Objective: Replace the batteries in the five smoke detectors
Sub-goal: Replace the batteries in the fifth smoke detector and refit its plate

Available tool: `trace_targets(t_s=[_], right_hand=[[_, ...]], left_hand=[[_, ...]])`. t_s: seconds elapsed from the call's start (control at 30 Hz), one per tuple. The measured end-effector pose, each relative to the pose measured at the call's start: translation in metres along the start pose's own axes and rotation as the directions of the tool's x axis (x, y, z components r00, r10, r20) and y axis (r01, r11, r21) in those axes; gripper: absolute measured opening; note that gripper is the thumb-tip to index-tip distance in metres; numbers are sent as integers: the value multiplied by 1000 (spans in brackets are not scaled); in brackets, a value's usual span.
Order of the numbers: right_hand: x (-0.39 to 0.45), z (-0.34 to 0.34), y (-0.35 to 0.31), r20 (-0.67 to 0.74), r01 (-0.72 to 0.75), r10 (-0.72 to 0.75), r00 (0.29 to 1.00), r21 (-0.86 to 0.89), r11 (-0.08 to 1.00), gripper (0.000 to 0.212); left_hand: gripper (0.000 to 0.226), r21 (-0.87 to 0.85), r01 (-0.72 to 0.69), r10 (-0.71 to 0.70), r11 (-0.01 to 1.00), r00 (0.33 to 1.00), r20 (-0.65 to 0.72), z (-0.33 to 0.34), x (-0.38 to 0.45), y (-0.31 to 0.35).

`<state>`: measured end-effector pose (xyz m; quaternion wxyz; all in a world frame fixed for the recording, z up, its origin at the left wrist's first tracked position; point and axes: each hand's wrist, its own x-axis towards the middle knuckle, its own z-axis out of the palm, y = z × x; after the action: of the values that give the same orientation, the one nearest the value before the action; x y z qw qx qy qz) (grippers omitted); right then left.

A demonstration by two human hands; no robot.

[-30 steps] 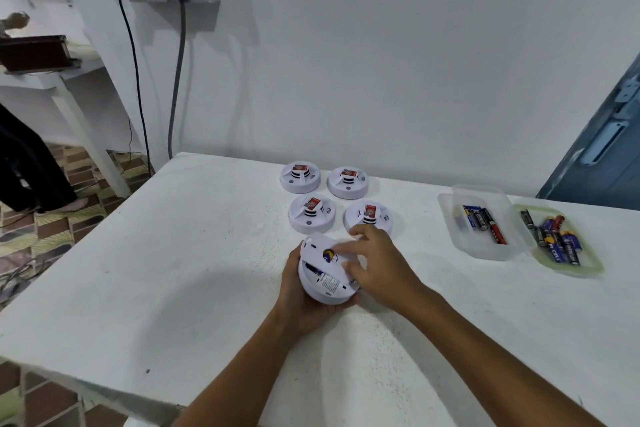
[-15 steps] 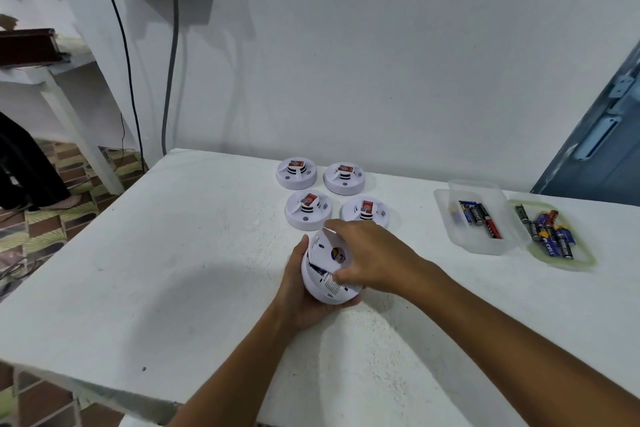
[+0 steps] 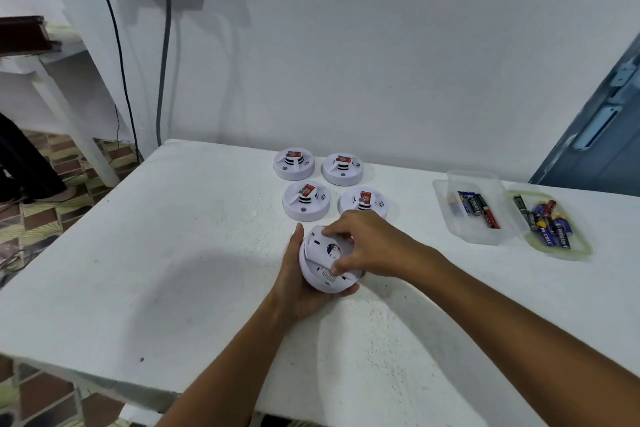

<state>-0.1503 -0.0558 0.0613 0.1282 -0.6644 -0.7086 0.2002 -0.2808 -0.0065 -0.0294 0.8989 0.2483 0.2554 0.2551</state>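
Note:
My left hand cups a round white smoke detector from below and the left, its back side facing up. My right hand lies over the detector, with index finger and thumb pinching its white back cover, which sits skewed on the body. Several more white smoke detectors stand face up in a square on the white table just beyond my hands. A clear plastic box with a few batteries and its green-rimmed lid with several batteries lie at the right.
A white wall rises right behind the table. Two cables hang from wall sockets at the upper left. The table's left and front edges drop to a patterned floor. A blue door stands at the far right.
My right hand has shifted from the detector's right side to over its back cover and pinches it; the cover now sits turned on the body. The camera has moved slightly closer.

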Motion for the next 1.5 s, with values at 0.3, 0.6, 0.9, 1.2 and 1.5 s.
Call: trace_targets(t_s=[0.3, 0.6, 0.9, 1.2, 1.5], right_hand=[[11, -7, -1, 79, 11, -10, 997, -6, 1000, 62], [23, -9, -3, 149, 17, -4, 989, -85, 996, 62], [16, 3, 4, 89, 72, -59, 994, -152, 986, 50], [14, 0, 4, 125, 135, -116, 985, -155, 979, 62], [-3, 49, 12, -100, 146, -173, 980, -234, 961, 47]], left_hand=[[69, -31, 68, -66, 997, 996, 62, -3, 4, -1], [83, -60, 108, -109, 992, 994, -10, -4, 5, 1], [55, 29, 30, -30, 999, 999, -16, 5, -2, 2], [59, -8, -48, 47, 999, 998, -37, -2, 5, -1], [60, -201, -11, 7, 980, 1000, -21, -8, 2, -4]])
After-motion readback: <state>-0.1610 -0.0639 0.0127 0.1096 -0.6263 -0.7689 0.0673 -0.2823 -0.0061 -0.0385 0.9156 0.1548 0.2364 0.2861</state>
